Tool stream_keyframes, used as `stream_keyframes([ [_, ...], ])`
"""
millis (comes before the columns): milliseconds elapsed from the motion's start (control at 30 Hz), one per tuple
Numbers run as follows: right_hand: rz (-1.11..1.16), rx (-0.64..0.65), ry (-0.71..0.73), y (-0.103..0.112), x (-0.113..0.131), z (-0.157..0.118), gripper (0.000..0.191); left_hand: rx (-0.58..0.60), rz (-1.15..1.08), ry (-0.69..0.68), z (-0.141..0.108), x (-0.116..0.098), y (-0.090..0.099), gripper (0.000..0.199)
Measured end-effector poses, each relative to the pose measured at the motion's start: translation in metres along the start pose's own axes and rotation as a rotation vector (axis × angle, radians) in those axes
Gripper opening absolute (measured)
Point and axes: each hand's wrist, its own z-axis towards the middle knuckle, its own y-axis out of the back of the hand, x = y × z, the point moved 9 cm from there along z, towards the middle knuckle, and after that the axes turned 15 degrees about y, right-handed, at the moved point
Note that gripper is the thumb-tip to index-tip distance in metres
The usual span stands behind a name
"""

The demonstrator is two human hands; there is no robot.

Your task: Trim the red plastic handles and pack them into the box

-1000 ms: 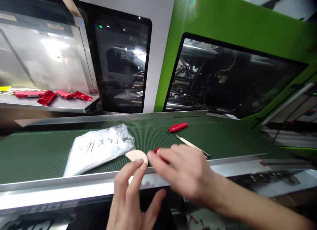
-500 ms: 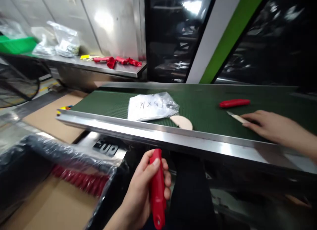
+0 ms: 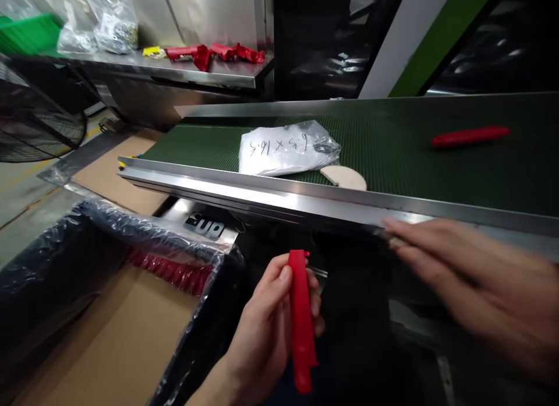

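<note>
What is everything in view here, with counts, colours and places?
Held part: one, red, lower centre
Belt part: one, red, belt's right
Marked bag: one, white, mid-belt
Flat piece: one, cream, beside bag
Conveyor belt: one, green, centre
Shelf: one, silver, upper left
Shelf pieces: several, red, on shelf
Clear bags: at least two, top left
Bin: one, green, top left
Fan: one, dark, far left
Lined box: one, black liner, lower left
Boxed parts: several, red, inside box
Slim tool: one, blurred, right
Left hand: one, bare, gripping held part
Right hand: one, bare, blurred, at tool

Metal shelf (image 3: 152, 68) against steel wall (image 3: 218, 16); fan (image 3: 39, 123) left; grey floor (image 3: 17, 187).
</note>
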Motion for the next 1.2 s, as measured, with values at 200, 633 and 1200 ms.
stream_keyframes([
  [200,0.281,-0.023,0.102,-0.038,0.035,0.012,0.038,-0.063,0.049,0.038,-0.004,0.01,0.001,0.016],
  [633,0.267,0.025,0.167,-0.041,0.058,0.01,0.045,-0.199,0.204,-0.027,-0.01,0.006,-0.003,0.023],
  [1200,0.168,0.013,0.228,-0.031,0.059,0.008,0.041,-0.207,0.215,-0.021,-0.009,0.011,0.0,0.022],
])
